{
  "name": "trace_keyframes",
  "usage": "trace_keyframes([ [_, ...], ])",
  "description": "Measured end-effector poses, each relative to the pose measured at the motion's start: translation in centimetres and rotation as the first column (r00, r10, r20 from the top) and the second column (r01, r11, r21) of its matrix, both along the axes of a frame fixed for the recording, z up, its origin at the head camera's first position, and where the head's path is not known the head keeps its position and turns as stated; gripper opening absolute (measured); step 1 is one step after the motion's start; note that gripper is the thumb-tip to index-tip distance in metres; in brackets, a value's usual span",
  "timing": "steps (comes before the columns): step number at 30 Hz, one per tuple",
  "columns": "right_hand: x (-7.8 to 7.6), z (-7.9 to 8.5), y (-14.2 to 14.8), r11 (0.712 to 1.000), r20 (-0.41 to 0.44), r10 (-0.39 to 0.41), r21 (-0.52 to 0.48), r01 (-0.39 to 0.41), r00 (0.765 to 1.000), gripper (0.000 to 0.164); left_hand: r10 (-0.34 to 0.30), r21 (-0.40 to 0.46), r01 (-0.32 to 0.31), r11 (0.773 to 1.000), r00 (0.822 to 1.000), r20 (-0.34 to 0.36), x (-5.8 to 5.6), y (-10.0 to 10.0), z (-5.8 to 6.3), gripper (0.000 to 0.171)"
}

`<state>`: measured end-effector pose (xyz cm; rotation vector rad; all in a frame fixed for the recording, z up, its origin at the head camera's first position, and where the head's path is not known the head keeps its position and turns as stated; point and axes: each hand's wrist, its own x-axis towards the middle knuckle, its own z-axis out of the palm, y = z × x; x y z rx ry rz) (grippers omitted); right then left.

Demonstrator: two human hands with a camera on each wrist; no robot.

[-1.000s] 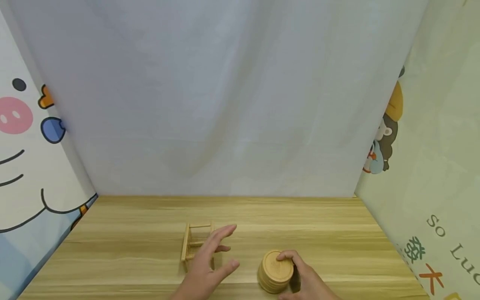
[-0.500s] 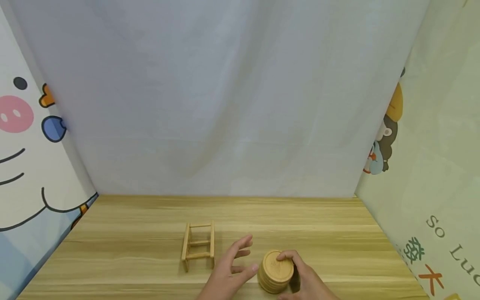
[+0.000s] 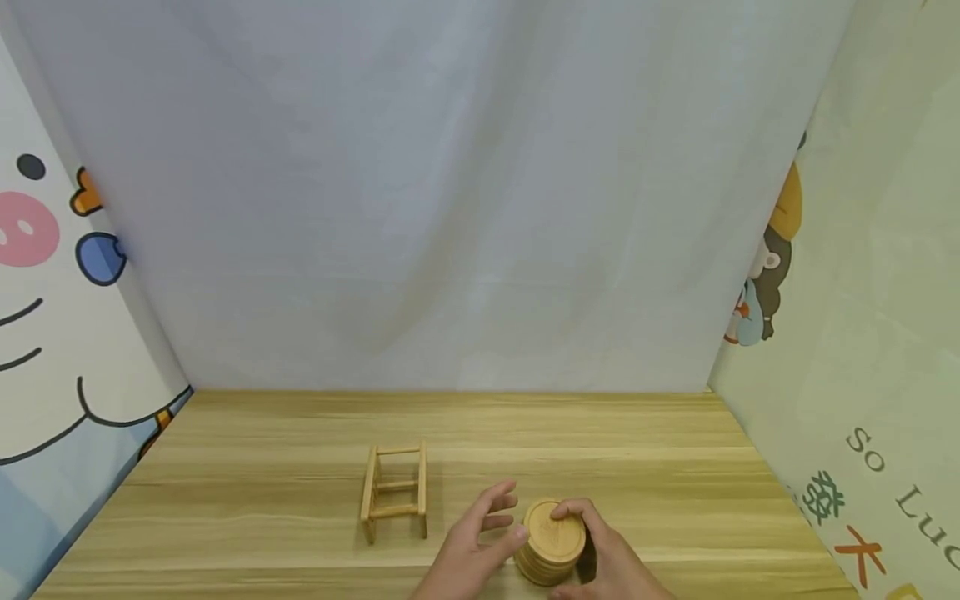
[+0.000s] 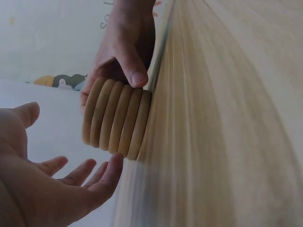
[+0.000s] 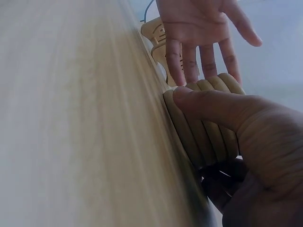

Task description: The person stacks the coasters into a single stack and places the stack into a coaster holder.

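A stack of round wooden coasters (image 3: 553, 540) stands on the wooden table (image 3: 675, 467) near its front edge. My right hand (image 3: 600, 557) grips the stack from the right, with the thumb across its side (image 5: 208, 108) and fingers curled behind. My left hand (image 3: 483, 533) is open with spread fingers just left of the stack, and I cannot tell whether it touches. The left wrist view shows the stack (image 4: 116, 118) on edge, the right hand (image 4: 124, 52) over it and the left fingers (image 4: 102, 182) below. A small wooden rack (image 3: 395, 492) stands further left.
A pale curtain (image 3: 450, 208) closes the back. Cartoon-printed panels stand at the left (image 3: 45, 333) and right (image 3: 862, 375). Bare tabletop stretches behind the rack and the stack. The rack (image 5: 158, 40) shows beyond the left hand (image 5: 199, 28) in the right wrist view.
My left hand has moved right, from in front of the rack to beside the coaster stack. The right hand has kept its grip and the stack has not moved.
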<state>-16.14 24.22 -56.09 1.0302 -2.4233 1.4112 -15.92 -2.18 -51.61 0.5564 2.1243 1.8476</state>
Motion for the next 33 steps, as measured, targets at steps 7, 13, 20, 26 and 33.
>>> trace_keyframes([
  [7, -0.1, -0.1, 0.0, 1.000, 0.047, 0.004, -0.008, -0.003, 0.999, 0.078, -0.054, 0.035, 0.054, 0.998, 0.998, 0.017, -2.0, 0.2, -3.9, 0.075],
  [13, -0.3, -0.1, 0.0, 0.999, 0.074, 0.018, -0.031, -0.016, 0.997, 0.079, -0.083, 0.080, 0.079, 0.994, 0.995, 0.054, -3.7, 0.5, -7.1, 0.076],
  [20, -0.3, -0.2, -0.1, 0.999, 0.077, 0.017, -0.028, -0.015, 0.997, 0.079, -0.077, 0.089, 0.069, 0.994, 0.993, 0.094, -3.9, 0.6, -7.4, 0.079],
  [26, -0.3, 0.1, -0.3, 1.000, 0.091, 0.014, -0.004, -0.013, 0.996, 0.078, -0.068, 0.058, 0.060, 0.996, 0.988, 0.136, -4.1, 0.6, -7.8, 0.079],
  [33, -0.3, 0.2, -0.4, 1.000, 0.129, 0.003, 0.008, -0.004, 0.992, 0.076, -0.069, 0.028, 0.066, 0.997, 0.989, 0.130, -4.0, 0.5, -7.6, 0.078],
])
